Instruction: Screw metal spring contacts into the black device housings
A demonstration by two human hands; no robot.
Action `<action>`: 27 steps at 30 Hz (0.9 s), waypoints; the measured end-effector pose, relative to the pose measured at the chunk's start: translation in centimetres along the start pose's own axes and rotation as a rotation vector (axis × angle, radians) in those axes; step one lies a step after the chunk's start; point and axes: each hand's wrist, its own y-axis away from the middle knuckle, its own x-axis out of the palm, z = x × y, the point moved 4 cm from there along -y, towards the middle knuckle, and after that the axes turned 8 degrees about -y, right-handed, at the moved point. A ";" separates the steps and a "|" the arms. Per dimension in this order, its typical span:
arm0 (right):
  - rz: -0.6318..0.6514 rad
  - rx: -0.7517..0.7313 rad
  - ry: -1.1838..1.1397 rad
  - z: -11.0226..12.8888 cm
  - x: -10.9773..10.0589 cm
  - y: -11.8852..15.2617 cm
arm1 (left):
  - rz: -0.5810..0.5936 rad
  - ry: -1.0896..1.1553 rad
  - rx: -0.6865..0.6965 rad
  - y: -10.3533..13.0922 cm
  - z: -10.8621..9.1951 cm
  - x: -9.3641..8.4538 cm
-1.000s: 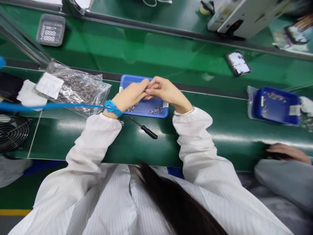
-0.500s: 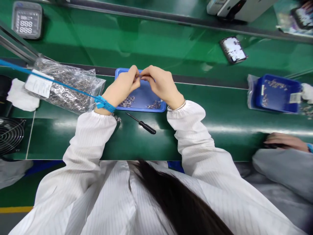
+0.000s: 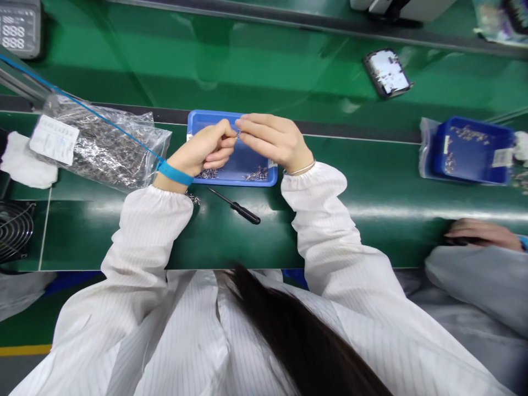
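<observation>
Tray [image 3: 247, 183]: blue and shallow, beneath both hands, with two heaps of metal pieces [image 3: 257, 174] inside its near edge.
Left hand [image 3: 208, 147]: over the tray, fingers curled, apparently pinching a small metal piece [image 3: 238, 134] above it.
Right hand [image 3: 278, 140]: over the tray, fingertips meeting that piece; whether they clasp it is unclear.
Finger pose: left fingers have just curled tighter and right ones straightened, suggesting the piece is being worked, not set down.
Screwdriver [image 3: 243, 212]: just nearer than the tray.

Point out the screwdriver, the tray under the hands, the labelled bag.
Screwdriver [image 3: 242, 210], head view: black handle.
Tray [image 3: 236, 164], head view: bare blue floor.
Labelled bag [image 3: 110, 145], head view: metal-filled middle.
</observation>
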 end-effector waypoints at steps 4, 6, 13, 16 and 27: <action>-0.219 0.182 -0.157 -0.6 0.5 -0.3 | -0.169 -0.100 0.049 -0.6 0.7 -0.3; -0.336 0.367 -0.345 -0.9 1.0 -0.7 | -0.311 -0.234 0.122 -0.7 0.8 -0.5; -0.190 0.656 -1.064 -0.9 3.1 -2.2 | -0.543 -0.635 0.308 -0.1 -0.3 -0.3; -0.183 0.550 -0.935 -0.8 2.4 -2.2 | -0.513 -0.589 0.296 0.0 -0.5 -0.3; -0.037 0.154 0.079 1.0 0.8 -1.4 | 0.062 0.186 -0.086 -0.4 1.2 -1.9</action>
